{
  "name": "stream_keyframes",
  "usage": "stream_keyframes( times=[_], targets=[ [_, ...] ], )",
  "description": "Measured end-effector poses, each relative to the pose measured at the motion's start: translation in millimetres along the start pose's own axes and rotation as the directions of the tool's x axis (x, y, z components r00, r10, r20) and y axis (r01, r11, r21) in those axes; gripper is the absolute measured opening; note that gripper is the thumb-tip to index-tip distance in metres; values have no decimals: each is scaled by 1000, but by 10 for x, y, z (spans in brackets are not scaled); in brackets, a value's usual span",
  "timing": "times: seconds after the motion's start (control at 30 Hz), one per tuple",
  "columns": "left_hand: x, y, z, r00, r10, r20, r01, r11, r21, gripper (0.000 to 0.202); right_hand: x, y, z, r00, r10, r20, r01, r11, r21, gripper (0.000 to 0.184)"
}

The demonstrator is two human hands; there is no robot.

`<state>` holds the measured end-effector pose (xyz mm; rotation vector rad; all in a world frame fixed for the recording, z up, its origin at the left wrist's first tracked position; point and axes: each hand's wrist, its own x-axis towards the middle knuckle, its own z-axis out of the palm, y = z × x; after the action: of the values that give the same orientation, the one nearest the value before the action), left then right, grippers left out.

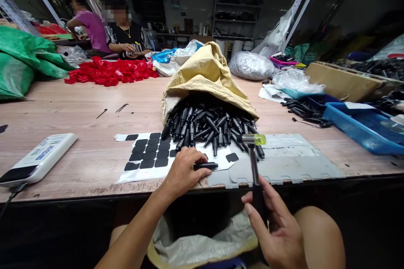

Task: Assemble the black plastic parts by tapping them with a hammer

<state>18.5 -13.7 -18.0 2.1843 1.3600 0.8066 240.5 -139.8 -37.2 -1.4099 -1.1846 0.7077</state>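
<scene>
My left hand (184, 172) rests at the table's front edge, fingers closed round a small black plastic part (205, 165) that lies on a white sheet of black square pads (148, 155). My right hand (277, 227) grips the black handle of a small hammer (254, 164), whose yellow-tipped head is raised just above the table. Beyond both hands, a heap of black plastic parts (211, 128) spills from a yellow sack (206, 73).
A white device (38, 159) lies at the left. A grey mat (284, 164) sits under the hammer. Blue trays (362, 128) and a cardboard box (344, 80) stand right. Two people (124, 35) sit behind red parts (109, 72). An open bag (202, 243) hangs between my knees.
</scene>
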Motion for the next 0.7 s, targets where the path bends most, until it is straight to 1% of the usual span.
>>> stream_keyframes(
  times=[0.07,0.17,0.27,0.4,0.57,0.7],
  targets=[
    [6,-5,-26,1000,10,24,-10,1000,-18,16,-34,-8,-22,1000,-7,18,7,1000,-22,62],
    [-6,-11,-57,999,24,33,-23,999,-36,17,-43,52,-29,995,5,96,2,998,-67,59],
    [-7,-1,-56,999,-10,40,12,999,-47,15,-40,143,-4,987,-34,160,60,985,-163,55],
    [31,44,-29,996,-65,57,68,997,-47,14,-38,150,73,982,-68,175,112,960,-256,50],
    [69,61,-6,993,-108,56,111,992,-62,18,12,56,164,944,-177,280,261,917,-301,52],
    [59,36,-29,993,-92,70,97,993,-72,19,32,41,162,900,-283,332,393,856,-336,55]
  ],
)
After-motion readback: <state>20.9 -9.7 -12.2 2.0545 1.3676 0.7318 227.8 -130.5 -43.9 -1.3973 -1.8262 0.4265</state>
